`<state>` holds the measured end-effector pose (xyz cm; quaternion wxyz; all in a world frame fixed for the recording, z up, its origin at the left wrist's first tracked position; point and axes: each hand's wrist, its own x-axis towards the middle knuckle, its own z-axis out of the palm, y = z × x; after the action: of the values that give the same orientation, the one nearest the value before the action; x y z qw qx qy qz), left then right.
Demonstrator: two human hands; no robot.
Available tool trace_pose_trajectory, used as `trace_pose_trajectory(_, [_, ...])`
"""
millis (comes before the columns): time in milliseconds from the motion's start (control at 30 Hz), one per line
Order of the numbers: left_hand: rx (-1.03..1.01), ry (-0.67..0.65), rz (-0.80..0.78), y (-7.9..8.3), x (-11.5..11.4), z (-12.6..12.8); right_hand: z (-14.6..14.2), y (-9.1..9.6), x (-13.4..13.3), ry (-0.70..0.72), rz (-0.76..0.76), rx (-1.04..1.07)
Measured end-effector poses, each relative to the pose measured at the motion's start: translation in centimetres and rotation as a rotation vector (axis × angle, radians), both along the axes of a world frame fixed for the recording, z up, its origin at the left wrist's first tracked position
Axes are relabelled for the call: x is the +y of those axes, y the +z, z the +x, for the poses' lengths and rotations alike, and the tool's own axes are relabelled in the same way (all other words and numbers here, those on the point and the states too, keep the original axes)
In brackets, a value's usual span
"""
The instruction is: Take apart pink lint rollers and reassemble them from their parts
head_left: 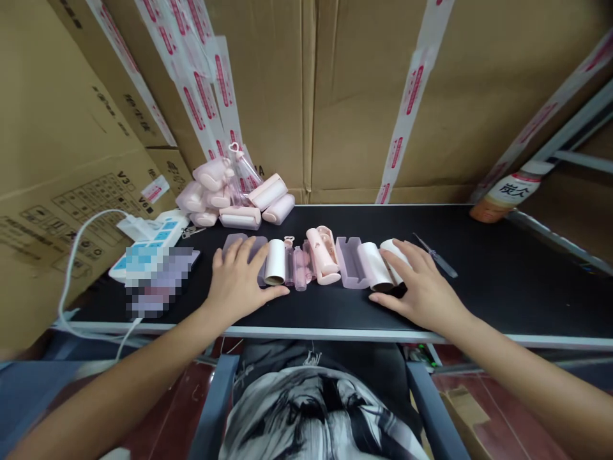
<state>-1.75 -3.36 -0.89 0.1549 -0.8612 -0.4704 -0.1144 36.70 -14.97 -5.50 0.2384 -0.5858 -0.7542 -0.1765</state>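
- Pile of pink rollers (230, 195) near the table's far left edge looks finished.
- Left hand (239, 278), fingers spread flat, covers a lavender case half (242, 237) beside a white roll (275, 262).
- Pink handle (322, 255) and open case (351, 262) lie mid-table, apparently not yet assembled.
- Right hand (421, 287), fingers loosely spread, rests on two more rolls (376, 265).

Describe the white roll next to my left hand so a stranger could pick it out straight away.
On the black table, a row of small parts runs between the hands. The white roll lies near its left end, beside the left hand. It is single; the other two white rolls lie paired by the right hand.
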Motion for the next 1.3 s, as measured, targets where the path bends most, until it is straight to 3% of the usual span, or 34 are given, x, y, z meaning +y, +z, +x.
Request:
trace_pose_trajectory(367, [0.029,-0.031,-0.014,-0.2,1.6,1.0,0.2,-0.7,2.2,0.020,0.034,0.011])
trace_pose_trajectory(833, [0.024,-0.013,-0.039,0.1,3.6,2.0,0.7,-1.1,8.1,0.043,0.014,0.064])
trace_pose_trajectory(967, [0.000,-0.051,-0.013,0.7,3.2,2.2,0.4,-0.1,8.0,0.050,0.018,0.072])
trace_pose_trajectory(1167, [0.051,-0.327,-0.037,1.2,1.1,4.9,5.0,4.1,6.2,-0.021,0.088,0.328])
trace_pose_trajectory(1300, [0.115,-0.347,-0.026,0.8,1.8,6.8,7.2,3.2,5.6,-0.023,-0.047,0.275])
